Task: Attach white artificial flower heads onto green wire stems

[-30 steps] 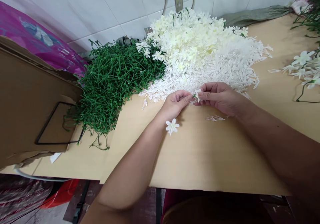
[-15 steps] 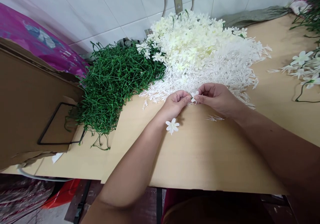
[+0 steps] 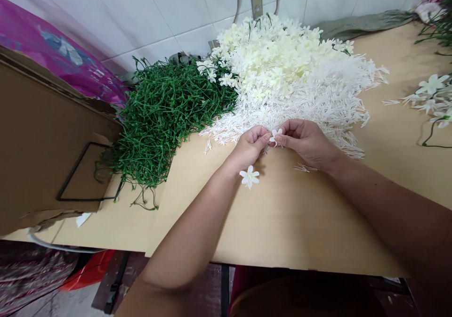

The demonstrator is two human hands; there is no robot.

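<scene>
My left hand [image 3: 251, 146] is closed in a pinch on an artificial flower stem, mostly hidden by the fingers. A finished-looking white flower [image 3: 249, 177] hangs below that hand, near the wrist. My right hand [image 3: 302, 140] pinches a small white artificial blossom [image 3: 275, 135] between thumb and fingers, right at the left fingertips. Just behind both hands spreads a heap of thin white stamens [image 3: 318, 100], with cream-white petals [image 3: 271, 53] piled at its back. Left of it lies a mound of green plastic stems [image 3: 169, 114]. A few loose stamens [image 3: 304, 168] lie under my right wrist.
A cardboard box [image 3: 45, 138] with a black wire frame [image 3: 88, 171] against it stands at left, beside a purple bag [image 3: 70, 58]. More white flowers [image 3: 432, 91] lie at the right. The tiled wall [image 3: 148, 15] bounds the cardboard-covered table [image 3: 282, 223] behind.
The whole view has shifted slightly, so things sit a little further right. Both hands keep their pinch at the blossom, with hardly any movement between them.
</scene>
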